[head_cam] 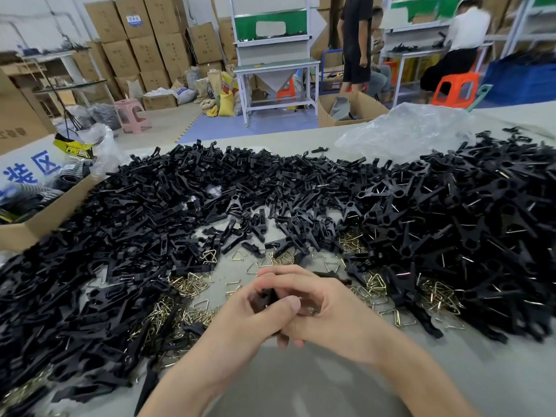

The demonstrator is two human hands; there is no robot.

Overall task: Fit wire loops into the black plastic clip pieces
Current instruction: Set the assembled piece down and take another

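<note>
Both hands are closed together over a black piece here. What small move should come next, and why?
Probably press the wire loop home into the black clip piece. The left hand and right hand both grip the piece, with a glint of wire at the right palm, so fitting looks unfinished. The hands hide whether it is seated.

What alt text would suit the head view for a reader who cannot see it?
The left hand and right hand together grip one black clip piece over a grey table. Heaps of black clip pieces surround them, with brass-coloured wire loops scattered near the hands; a cardboard box sits at the left edge.
</note>
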